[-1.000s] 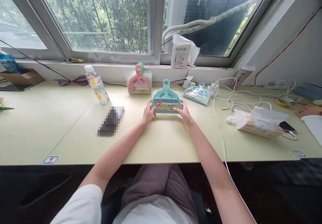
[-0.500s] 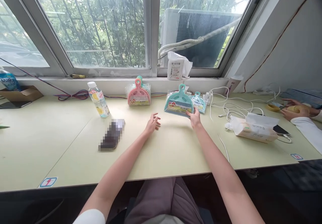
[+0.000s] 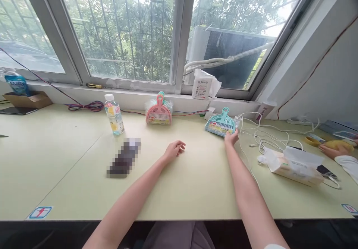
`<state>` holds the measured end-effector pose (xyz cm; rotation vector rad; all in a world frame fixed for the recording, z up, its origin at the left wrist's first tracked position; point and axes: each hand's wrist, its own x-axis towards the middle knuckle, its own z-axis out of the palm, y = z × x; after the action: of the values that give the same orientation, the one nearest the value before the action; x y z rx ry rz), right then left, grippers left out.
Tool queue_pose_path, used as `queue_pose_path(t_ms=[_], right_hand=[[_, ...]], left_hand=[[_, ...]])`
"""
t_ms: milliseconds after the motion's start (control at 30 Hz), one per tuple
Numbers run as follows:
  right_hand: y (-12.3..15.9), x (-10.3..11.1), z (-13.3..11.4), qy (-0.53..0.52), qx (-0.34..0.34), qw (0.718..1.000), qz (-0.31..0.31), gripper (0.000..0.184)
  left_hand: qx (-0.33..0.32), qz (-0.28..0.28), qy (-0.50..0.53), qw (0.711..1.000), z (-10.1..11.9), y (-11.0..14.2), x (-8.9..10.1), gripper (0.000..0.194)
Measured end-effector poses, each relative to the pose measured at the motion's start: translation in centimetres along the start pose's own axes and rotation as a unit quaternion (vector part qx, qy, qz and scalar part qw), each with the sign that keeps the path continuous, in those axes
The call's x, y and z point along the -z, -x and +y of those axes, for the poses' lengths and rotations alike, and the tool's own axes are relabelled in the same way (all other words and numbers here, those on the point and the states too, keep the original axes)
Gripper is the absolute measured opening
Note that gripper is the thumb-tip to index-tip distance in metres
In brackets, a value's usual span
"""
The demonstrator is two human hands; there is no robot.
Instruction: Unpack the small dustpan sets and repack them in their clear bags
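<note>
Teal plastic sits at the fingers of the person's right hand: the thumb lies on the front of a teal dustpan at its lower right corner, the other fingers are mostly hidden behind, and together they pinch that edge. The dustpan leans back with its looped handle upward, a brush and a printed label across its front; I cannot tell whether its lower edge touches the table. It is at the far side of the table, toward the window wall, right of centre.

The left hand is well apart from it, over the middle of the table, fingers loosely curled and slightly parted.

Beyond the left hand, a pink dustpan stands near the wall, clear wrapping about it. To its left is an upright white-capped bottle, and nearer the person lies a dark, pixelated object.

To the right of the teal dustpan run tangled white cables, with a pack of tissues in front. At the far right, a co-worker's hand touches something yellow.
</note>
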<state>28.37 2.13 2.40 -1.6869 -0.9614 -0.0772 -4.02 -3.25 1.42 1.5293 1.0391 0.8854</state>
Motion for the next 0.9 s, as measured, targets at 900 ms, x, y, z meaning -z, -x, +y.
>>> queue_pose_path(t_ms=[900], right_hand=[[-0.6,-0.4,4.9,0.174,0.006,0.979,0.102,0.042]], left_hand=[[-0.028,-0.04,-0.081,0.996,-2.6,-1.2,-0.2,0.029]])
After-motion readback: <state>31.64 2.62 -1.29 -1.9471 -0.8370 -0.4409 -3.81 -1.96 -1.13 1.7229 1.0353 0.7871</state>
